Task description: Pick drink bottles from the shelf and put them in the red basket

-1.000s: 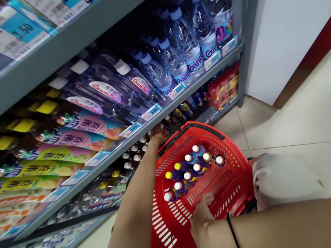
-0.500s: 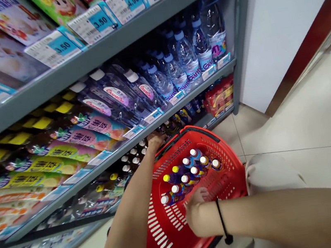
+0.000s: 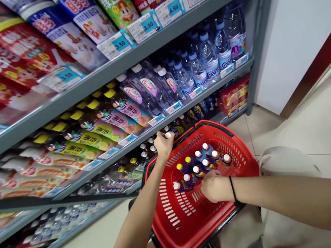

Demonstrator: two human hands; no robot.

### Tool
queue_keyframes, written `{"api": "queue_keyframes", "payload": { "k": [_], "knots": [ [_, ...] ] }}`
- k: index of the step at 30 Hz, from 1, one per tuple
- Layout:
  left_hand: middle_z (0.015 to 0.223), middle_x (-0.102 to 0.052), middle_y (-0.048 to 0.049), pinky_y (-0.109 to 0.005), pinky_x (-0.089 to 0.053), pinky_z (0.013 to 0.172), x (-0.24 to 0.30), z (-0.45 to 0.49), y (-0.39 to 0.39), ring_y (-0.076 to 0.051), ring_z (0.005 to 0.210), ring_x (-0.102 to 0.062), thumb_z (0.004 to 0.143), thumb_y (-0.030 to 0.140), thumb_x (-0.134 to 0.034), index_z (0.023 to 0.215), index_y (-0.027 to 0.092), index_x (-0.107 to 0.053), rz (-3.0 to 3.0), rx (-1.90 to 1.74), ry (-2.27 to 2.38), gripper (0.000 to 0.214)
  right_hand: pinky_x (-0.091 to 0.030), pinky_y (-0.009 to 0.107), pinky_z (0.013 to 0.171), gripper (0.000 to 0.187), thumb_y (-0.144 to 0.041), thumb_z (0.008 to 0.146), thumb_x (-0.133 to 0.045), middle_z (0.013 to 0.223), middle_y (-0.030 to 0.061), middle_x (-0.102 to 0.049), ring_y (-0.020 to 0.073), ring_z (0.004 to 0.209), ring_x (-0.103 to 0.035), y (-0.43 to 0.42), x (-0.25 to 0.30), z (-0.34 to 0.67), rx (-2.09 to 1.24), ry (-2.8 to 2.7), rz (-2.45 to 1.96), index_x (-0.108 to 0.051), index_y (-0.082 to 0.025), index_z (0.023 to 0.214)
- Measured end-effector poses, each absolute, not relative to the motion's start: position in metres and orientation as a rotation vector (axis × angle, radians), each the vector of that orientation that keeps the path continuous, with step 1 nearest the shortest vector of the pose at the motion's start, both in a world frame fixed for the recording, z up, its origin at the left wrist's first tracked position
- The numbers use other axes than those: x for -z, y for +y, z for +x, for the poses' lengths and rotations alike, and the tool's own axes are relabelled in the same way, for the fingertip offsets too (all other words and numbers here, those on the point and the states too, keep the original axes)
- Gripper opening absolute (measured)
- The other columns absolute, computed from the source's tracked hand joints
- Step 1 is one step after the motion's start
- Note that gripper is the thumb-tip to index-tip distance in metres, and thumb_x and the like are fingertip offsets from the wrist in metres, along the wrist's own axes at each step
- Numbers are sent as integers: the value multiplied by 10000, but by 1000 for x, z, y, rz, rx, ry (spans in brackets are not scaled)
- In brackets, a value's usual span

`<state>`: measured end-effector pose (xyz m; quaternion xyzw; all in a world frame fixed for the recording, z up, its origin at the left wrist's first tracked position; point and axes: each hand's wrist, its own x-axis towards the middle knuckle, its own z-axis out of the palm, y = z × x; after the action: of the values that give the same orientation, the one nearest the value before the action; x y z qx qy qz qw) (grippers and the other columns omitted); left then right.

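Note:
A red plastic basket point(image 3: 181, 226) rests on my lap, tilted toward the shelf, with several small capped bottles point(image 3: 202, 165) standing in its far half. My left hand point(image 3: 164, 144) reaches to the lower shelf and is closed round a small white-capped bottle point(image 3: 168, 134) at the shelf's edge. My right hand point(image 3: 213, 186), with a black band at the wrist, is inside the basket beside the bottles; its fingers are curled and I cannot make out what, if anything, they hold.
Grey store shelving point(image 3: 130, 60) runs along the left, with price tags on its edges. It carries water bottles point(image 3: 206, 61), flavoured drinks point(image 3: 106, 129) and cartons point(image 3: 45, 38). A white wall panel point(image 3: 299, 14) stands to the right, above a tiled floor point(image 3: 325, 123).
My left hand has come back from under the shelf with a small bottle in it. My right hand slid further into the basket toward the bottles. The view tilted upward.

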<state>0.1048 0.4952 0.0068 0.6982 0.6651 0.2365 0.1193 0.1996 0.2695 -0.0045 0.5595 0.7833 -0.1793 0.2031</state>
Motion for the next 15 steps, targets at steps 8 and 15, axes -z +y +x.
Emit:
{"api": "queue_keyframes", "payload": {
  "k": [8,15],
  "knots": [
    [788,-712,-52,-310,-482,723,-67,64,444,-224,742,-685,840,525,-681,865,213,-523,2125,-966,1789,351,-626,495,703,118,-34,790,-648,791,188,-773,348,782,-765,275,-36,217,623,2256,1486,-755,-83,782],
    [680,-628,18,-230,-407,530,-166,13,392,-121,579,-554,744,409,-774,766,209,-526,1786,-1498,1447,320,-568,452,908,206,-65,925,-551,991,220,-783,339,975,-756,325,-91,251,864,2429,1743,-752,-103,944]
  ]
}}
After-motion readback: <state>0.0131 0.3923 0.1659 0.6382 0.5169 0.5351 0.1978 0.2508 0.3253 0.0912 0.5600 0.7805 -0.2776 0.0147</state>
